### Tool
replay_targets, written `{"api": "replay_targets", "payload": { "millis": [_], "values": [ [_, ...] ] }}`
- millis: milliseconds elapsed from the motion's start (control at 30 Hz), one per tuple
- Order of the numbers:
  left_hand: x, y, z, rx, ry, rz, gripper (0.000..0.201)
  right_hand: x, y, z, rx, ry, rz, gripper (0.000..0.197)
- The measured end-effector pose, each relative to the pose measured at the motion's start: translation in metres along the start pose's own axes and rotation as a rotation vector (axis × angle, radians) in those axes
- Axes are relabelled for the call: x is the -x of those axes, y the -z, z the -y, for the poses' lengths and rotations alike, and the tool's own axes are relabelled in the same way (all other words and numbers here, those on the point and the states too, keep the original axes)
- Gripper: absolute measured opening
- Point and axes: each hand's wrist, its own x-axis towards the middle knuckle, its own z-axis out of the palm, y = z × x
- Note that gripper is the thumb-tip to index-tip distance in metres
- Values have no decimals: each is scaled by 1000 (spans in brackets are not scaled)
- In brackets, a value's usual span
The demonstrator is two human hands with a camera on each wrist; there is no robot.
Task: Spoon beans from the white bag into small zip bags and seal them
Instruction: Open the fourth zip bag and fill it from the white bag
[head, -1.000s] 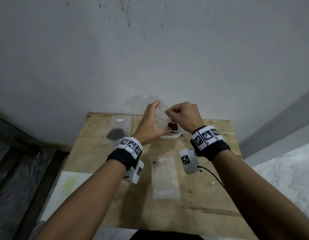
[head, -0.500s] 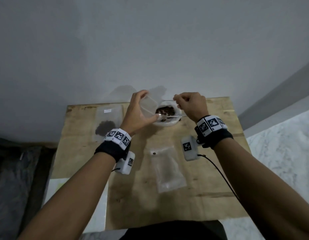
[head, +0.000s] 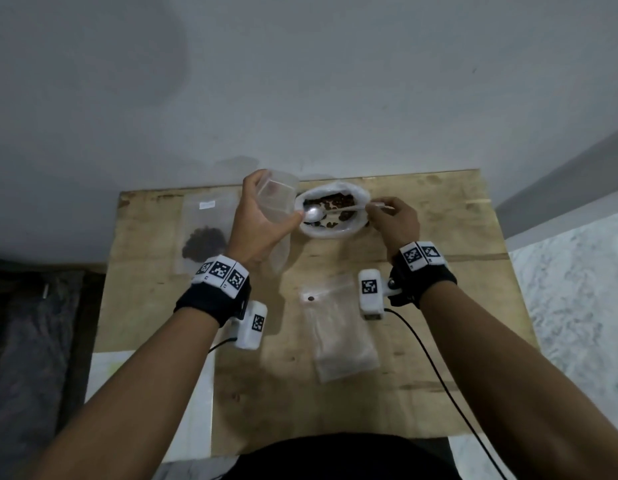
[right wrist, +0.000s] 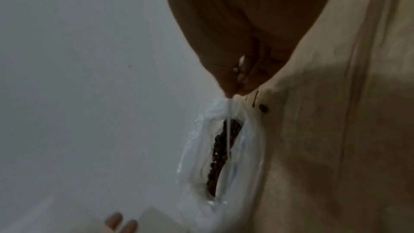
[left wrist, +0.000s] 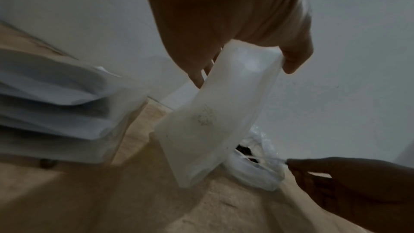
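Note:
The white bag (head: 356,197) sits open at the back of the wooden table, dark beans (head: 337,203) showing inside; it shows too in the left wrist view (left wrist: 257,174) and the right wrist view (right wrist: 251,148). My left hand (head: 262,216) holds a clear small zip bag (head: 276,202) upright with its mouth open, just left of the white bag. It looks empty in the left wrist view (left wrist: 215,121). My right hand (head: 390,220) pinches the handle of a white plastic spoon (head: 314,213), whose bowl lies over the beans near the zip bag's mouth.
A filled zip bag (head: 205,233) of beans lies flat at the back left. A stack of empty zip bags (head: 338,327) lies mid-table, one loose bean (head: 311,298) on it. The table (head: 439,341) butts against a grey wall. Cables trail from both wrist cameras.
My hands have parted: the right one let go of the zip bag's rim, took the spoon and now holds it over the beans. The left keeps the bag open. My head tilted down.

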Motion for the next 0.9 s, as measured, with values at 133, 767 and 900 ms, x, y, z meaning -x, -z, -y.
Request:
{"api": "replay_targets", "payload": {
  "millis": [133, 767, 900],
  "values": [
    [-4, -4, 1, -6, -2, -3, 83, 4, -2, 2, -209, 114, 17, 12],
    [9, -7, 2, -30, 54, -7, 87, 18, -4, -30, -417, 134, -168, 10],
    [10, -7, 5, -36, 63, -13, 88, 11, -12, -26, -435, 46, -62, 10]
  ]
}}
